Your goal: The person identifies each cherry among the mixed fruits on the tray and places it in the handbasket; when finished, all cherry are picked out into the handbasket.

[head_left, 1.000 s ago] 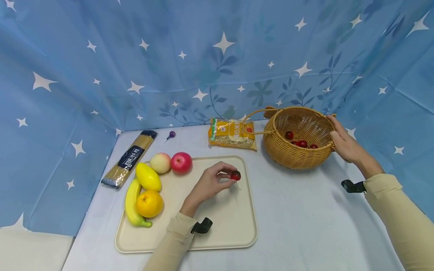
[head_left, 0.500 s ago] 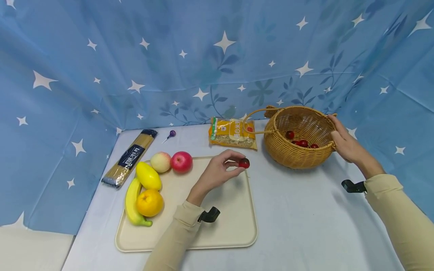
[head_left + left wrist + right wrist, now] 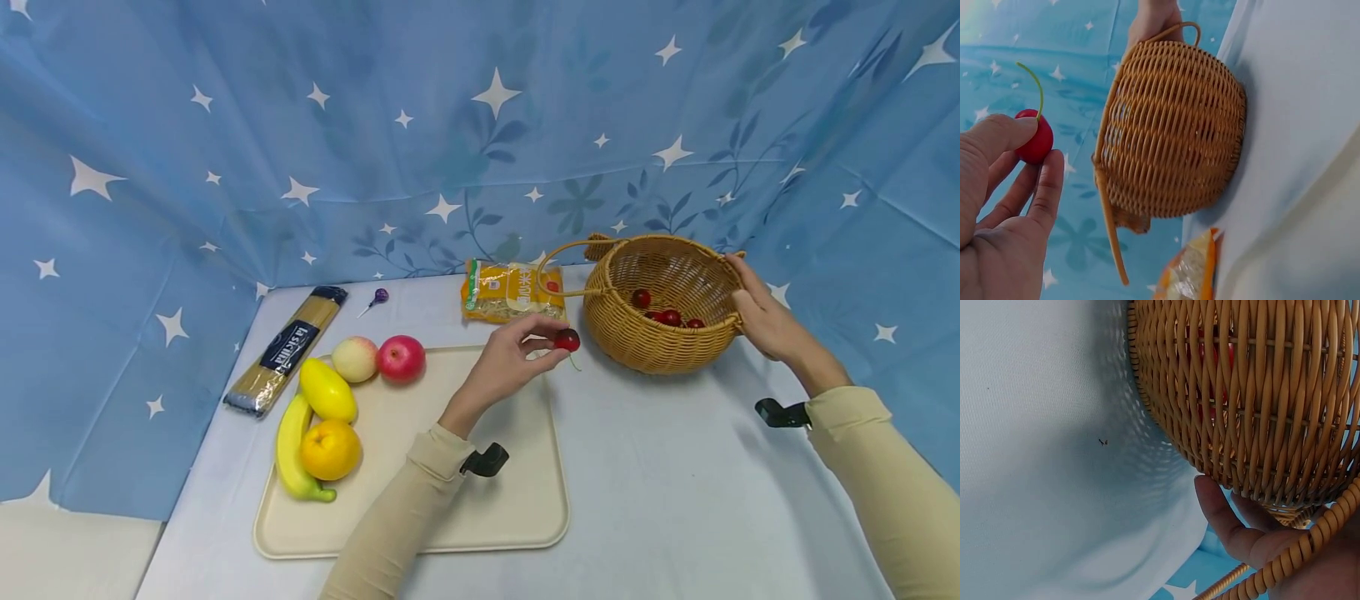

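Note:
A red cherry (image 3: 567, 340) with a thin green stem is pinched between the thumb and fingers of my left hand (image 3: 517, 358), above the tray's upper right corner. In the left wrist view the cherry (image 3: 1036, 139) hangs in the air, apart from the wicker basket (image 3: 1172, 131). My right hand (image 3: 767, 315) grips the right rim of the basket (image 3: 652, 348), which tilts toward me. Several cherries (image 3: 671, 317) lie inside it. In the right wrist view, fingers (image 3: 1213, 503) press against the woven wall and red shows through the weave.
The beige tray (image 3: 487, 517) bears a banana (image 3: 291, 450), an orange (image 3: 331, 450), a yellow mango-like fruit (image 3: 327, 392), a peach (image 3: 355, 359) and a red apple (image 3: 401, 360). Behind lie a spaghetti pack (image 3: 288, 350), a purple lollipop (image 3: 380, 297) and an orange food bag (image 3: 510, 292).
My left hand has carried the cherry up and to the right, from over the tray toward the basket. My right hand and the basket have stayed in place.

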Tool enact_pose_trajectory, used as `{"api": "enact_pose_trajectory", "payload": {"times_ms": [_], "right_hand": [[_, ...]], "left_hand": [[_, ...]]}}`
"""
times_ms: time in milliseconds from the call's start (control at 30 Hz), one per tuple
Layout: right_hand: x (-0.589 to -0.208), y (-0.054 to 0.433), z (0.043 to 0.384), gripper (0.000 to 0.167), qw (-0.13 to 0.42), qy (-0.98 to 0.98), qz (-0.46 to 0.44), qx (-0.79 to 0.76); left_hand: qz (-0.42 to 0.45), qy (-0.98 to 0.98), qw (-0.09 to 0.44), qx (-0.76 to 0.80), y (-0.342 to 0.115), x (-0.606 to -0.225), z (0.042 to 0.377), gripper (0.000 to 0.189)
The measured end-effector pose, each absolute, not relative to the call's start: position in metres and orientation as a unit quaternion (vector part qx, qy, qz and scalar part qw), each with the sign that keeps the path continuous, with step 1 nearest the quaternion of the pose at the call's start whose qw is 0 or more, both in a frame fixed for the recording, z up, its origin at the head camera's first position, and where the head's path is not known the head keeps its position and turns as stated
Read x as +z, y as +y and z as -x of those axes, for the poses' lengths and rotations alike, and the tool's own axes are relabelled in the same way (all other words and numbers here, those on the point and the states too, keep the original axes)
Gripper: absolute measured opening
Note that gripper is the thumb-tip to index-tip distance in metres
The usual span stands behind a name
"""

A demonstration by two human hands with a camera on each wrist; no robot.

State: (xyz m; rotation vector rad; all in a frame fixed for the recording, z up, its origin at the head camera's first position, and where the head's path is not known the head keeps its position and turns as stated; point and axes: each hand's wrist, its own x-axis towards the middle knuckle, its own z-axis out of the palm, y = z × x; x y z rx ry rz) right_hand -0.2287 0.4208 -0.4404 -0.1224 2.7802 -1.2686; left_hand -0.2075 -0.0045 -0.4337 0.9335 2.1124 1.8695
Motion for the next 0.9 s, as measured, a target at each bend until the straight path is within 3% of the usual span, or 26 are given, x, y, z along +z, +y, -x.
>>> {"api": "enact_pose_trajectory", "payload": {"times_ms": [300,900], "right_hand": [[-0.441,0.422,0.228,0.067,0.048,0.906,0.042,-0.417],[-0.440,0.424,0.228,0.065,0.035,0.909,0.053,-0.413]], "left_hand": [[-0.383,0.722,0.046,0.574,0.037,-0.413,0.221,0.036],[-0.378,0.802,-0.038,0.461,0.103,-0.391,0.242,0.032]]}}
